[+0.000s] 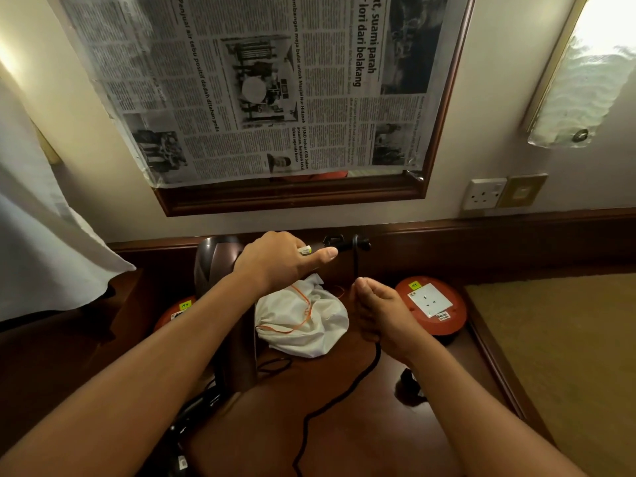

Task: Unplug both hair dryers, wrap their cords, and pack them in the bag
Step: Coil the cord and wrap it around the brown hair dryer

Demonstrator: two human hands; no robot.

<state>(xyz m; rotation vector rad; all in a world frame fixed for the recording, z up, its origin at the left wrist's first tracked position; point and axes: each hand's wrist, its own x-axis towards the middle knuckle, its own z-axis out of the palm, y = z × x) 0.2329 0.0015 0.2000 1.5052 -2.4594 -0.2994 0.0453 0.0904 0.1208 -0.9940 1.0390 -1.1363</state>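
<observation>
My left hand (280, 261) grips a dark brown hair dryer (215, 266) held up over the desk (344, 425), fingers wrapped round it and thumb stretched out along the black cord (344, 394) where it leaves the dryer. My right hand (382, 315) is curled round that same cord lower down; from there the cord falls to the desk and snakes toward me. Between my hands lies the crumpled white bag (303, 321) with its orange drawstring. A second, black hair dryer (192, 411) rests on the desk under my left forearm. Red extension reels sit on either side, the right one (432, 309) showing an empty socket. A wall socket (483, 193) is beyond, beside a newspaper-covered mirror (261, 84).
</observation>
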